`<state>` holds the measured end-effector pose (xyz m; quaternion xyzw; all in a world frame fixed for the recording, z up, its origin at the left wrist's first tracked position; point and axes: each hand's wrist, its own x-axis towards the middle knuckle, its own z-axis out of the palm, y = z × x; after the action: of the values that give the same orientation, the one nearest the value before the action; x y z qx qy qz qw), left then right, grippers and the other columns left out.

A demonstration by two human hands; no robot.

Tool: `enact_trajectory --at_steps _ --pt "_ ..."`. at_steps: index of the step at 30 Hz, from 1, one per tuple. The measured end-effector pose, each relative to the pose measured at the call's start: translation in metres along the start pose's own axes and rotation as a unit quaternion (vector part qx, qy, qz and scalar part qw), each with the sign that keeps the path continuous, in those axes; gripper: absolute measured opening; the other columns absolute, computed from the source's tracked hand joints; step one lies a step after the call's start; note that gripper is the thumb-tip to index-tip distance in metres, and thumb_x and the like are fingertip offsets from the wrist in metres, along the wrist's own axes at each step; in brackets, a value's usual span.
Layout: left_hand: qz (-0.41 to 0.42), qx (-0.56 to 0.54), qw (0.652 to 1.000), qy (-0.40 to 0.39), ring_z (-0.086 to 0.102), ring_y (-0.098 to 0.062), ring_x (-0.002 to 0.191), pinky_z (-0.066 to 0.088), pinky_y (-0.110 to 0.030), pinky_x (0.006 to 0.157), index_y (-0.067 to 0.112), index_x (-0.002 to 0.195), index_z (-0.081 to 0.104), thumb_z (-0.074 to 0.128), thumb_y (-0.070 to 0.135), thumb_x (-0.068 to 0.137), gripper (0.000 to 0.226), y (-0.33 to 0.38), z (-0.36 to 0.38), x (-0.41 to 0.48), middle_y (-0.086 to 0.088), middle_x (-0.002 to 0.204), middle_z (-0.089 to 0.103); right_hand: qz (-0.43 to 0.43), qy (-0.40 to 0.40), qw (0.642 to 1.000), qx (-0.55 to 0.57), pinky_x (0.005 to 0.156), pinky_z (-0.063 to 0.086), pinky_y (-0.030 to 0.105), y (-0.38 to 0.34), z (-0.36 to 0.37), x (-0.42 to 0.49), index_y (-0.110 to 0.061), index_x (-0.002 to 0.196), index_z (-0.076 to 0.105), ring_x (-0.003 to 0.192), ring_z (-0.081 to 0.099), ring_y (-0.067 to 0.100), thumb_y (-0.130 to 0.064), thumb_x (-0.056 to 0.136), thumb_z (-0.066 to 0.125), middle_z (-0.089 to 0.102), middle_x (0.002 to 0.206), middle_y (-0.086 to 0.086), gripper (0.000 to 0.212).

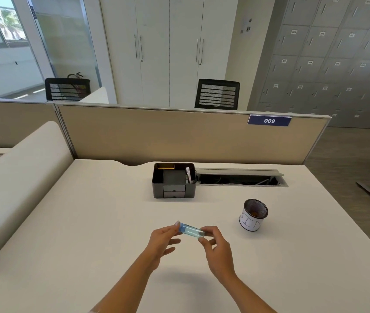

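A small clear blue plastic case is held above the white desk, lying roughly level between both hands. My left hand pinches its left end between thumb and forefinger. My right hand pinches its right end the same way, the other fingers loosely curled below. What the case holds cannot be made out.
A black desk organiser with small drawers stands at the back centre. To its right is an open cable trough. A mesh cup wrapped in white paper stands at the right. A beige partition closes the desk's far edge.
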<state>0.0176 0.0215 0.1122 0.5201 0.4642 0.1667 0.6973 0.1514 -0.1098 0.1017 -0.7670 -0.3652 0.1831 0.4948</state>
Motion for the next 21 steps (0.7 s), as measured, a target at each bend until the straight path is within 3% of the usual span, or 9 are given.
enact_trajectory --at_steps 9,13,15,21 --pt "-0.013 0.001 1.000 -0.021 0.069 -0.017 0.094 0.055 -0.029 0.071 0.027 0.094 0.074 0.071 0.071 0.054 0.060 0.006 0.001 0.000 0.010 0.093 0.077 -0.101 0.012 0.992 -0.076 0.057 0.047 0.011 -0.002 -0.007 0.005 -0.044 0.106 0.057 0.074 0.061 0.007 -0.023 0.090 0.067 0.063 0.104 -0.036 0.028" --pt "-0.005 0.001 1.000 -0.013 0.067 -0.017 0.096 0.053 -0.029 0.072 0.026 0.097 0.072 0.067 0.067 0.064 0.053 0.007 0.003 0.000 0.005 0.100 0.075 -0.165 0.017 0.978 -0.131 0.066 0.042 -0.001 -0.008 -0.009 0.008 -0.036 0.116 0.061 0.077 0.056 -0.012 -0.021 0.092 0.064 0.066 0.108 -0.025 0.028" --pt "-0.001 -0.006 1.000 -0.002 0.066 -0.016 0.096 0.053 -0.029 0.071 0.023 0.097 0.072 0.067 0.064 0.068 0.050 0.008 0.004 0.000 0.004 0.099 0.075 -0.190 0.021 0.965 -0.179 0.063 0.038 -0.002 -0.014 -0.011 0.010 -0.031 0.117 0.062 0.074 0.052 -0.011 -0.022 0.093 0.062 0.066 0.105 -0.022 0.026" --pt "0.059 0.000 0.996 0.061 0.069 -0.018 0.091 0.051 -0.030 0.074 0.017 0.092 0.078 0.069 0.048 0.082 0.034 0.010 0.008 -0.001 -0.001 0.088 0.078 -0.233 0.037 0.938 -0.255 0.055 0.053 0.025 -0.024 -0.011 0.014 -0.025 0.112 0.066 0.074 0.062 0.009 -0.028 0.092 0.061 0.070 0.094 -0.012 0.020"
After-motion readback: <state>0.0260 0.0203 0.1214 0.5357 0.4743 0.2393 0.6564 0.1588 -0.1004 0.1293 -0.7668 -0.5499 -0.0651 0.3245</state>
